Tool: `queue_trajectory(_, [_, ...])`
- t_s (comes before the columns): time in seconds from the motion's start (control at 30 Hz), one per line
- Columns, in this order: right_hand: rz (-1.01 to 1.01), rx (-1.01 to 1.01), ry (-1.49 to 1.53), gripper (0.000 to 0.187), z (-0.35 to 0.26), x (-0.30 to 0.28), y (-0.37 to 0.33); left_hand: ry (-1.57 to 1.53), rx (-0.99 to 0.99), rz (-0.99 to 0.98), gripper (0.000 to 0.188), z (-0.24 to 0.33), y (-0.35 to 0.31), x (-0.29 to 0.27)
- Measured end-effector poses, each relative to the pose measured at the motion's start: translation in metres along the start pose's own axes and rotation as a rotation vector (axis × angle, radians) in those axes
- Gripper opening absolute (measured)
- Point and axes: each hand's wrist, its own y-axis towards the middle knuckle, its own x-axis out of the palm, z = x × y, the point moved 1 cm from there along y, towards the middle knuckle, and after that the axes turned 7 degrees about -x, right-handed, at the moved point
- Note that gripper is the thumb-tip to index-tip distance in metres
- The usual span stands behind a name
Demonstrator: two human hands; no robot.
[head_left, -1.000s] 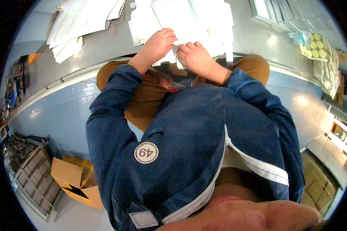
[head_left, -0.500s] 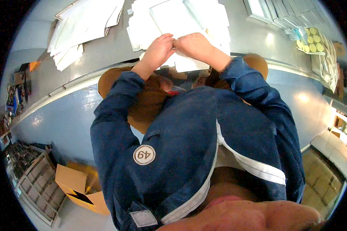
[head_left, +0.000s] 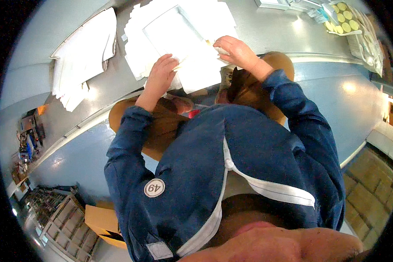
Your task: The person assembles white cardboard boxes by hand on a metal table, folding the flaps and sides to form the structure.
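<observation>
"Grey metal made up the surface (head_left: 268,32), didn't it?"

"Yes, and a bright pile of white sheets (head_left: 161,28) lay on it, right before the person."

"And the fingers?"

"Those of the left hand (head_left: 160,76) bent at the pile's near side; those of the right hand (head_left: 239,53) curled near its right side. Glare washed out the contact, so I couldn't tell whether either gripped a sheet."

"Around them?"

"Other white sheets (head_left: 81,54) lay to the left, yellow discs (head_left: 341,17) far right. Beyond the blue floor (head_left: 327,105), a cardboard box (head_left: 101,218) stood beside a rack (head_left: 70,225)."
</observation>
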Motion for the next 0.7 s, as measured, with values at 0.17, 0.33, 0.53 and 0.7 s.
queue_trajectory(0.17, [0.027, -0.211, -0.017, 0.021, 0.005, 0.014, 0.001, 0.015, 0.037, -0.036, 0.032, -0.001, 0.002, -0.007])
queue_trajectory(0.33, [-0.203, -0.186, 0.054, 0.015, 0.020, 0.005, 0.016, 0.051, 0.070, -0.082, 0.030, 0.003, 0.009, -0.012])
queue_trajectory(0.53, [0.050, -0.234, -0.101, 0.014, -0.003, -0.020, 0.042, 0.067, 0.055, -0.180, 0.032, 0.005, 0.014, -0.022])
queue_trajectory(0.7, [-0.308, -0.401, -0.016, 0.015, 0.020, -0.014, 0.053, 0.027, -0.007, -0.219, 0.032, 0.006, 0.021, -0.033])
